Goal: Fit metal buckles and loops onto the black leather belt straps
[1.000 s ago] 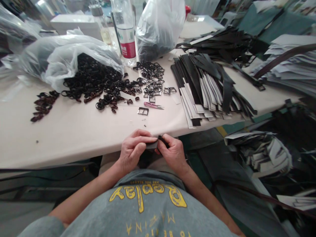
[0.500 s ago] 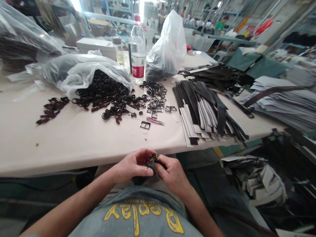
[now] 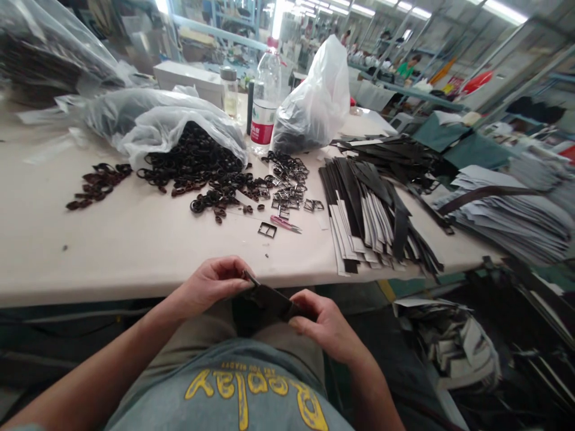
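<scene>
Head view, clock read with the dark strip [image 3: 273, 301] at centre, 12 toward the far side. Strip is held in the air just off the near edge of the surface [image 3: 157, 251], over the person's lap, slanting from about 10 o'clock down to 4. Left hand [image 3: 220, 278], at 10: thumb and fingers pinching the strip's upper end; detail at the fingertips too small to make out. Right hand [image 3: 326, 323], at 4: thumb and bent fingers gripping the lower end.

At 12, nearest the strip on the surface: a single buckle [image 3: 268, 230], lying flat. Just beside it, toward 1, pink-handled snips [image 3: 286, 224], blades pointing right. Beyond both, a heap of buckles [image 3: 287, 194].

At 11, black loops [image 3: 197, 152] spill from the mouth of a slumped clear bag [image 3: 130, 117]; reddish-brown loops [image 3: 99, 184] lie apart at 10. At 2, a fanned bundle of black strips [image 3: 368, 209], pale sides showing on many. Far out at 12, an upright bottle [image 3: 262, 131] with a red-and-white label; a knotted-looking white bag [image 3: 314, 96] stands just beside it, toward 12:30.
</scene>
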A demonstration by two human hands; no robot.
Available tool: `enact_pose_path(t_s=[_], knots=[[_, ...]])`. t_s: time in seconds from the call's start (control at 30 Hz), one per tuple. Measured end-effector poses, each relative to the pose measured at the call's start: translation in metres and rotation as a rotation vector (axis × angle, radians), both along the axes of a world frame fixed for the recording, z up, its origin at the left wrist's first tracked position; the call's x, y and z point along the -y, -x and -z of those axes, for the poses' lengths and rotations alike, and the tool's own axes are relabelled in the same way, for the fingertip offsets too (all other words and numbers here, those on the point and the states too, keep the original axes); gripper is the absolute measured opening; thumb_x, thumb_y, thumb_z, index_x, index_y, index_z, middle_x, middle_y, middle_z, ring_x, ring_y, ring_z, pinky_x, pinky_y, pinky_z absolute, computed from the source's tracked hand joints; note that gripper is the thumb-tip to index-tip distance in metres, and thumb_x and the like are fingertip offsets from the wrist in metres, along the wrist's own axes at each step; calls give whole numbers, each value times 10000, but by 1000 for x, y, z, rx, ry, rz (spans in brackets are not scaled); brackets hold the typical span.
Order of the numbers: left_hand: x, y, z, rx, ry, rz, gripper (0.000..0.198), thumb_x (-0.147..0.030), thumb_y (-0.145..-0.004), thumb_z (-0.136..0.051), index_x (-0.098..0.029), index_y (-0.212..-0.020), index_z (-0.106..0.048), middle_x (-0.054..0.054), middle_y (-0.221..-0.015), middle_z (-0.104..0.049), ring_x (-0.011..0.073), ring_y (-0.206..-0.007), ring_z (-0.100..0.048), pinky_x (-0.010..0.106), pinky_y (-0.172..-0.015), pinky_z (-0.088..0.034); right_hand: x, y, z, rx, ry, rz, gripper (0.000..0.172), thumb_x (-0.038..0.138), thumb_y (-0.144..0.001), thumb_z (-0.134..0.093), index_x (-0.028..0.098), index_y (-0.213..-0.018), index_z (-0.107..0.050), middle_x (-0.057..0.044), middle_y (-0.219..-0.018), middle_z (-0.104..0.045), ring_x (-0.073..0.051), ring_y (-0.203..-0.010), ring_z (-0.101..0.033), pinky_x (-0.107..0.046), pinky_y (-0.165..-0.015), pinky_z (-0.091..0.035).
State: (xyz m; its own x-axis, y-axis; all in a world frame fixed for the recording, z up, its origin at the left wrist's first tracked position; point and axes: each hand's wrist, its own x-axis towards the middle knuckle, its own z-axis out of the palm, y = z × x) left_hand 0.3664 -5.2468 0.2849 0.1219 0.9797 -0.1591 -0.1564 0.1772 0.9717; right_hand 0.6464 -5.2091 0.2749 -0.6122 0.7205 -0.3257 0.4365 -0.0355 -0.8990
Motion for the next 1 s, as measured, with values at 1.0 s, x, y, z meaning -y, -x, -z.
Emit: enact_pose_path(t_s=[1.0], knots=[[-17, -79, 23, -41, 95, -48, 402, -504, -672, -848, -127, -760, -741, 15, -689, -638, 119, -635, -544, 229, -612, -494, 3, 51, 22, -630, 84, 401, 437, 580, -808, -748, 182, -986, -720, 8, -834, -665, -127, -731, -581, -251, -689, -513]])
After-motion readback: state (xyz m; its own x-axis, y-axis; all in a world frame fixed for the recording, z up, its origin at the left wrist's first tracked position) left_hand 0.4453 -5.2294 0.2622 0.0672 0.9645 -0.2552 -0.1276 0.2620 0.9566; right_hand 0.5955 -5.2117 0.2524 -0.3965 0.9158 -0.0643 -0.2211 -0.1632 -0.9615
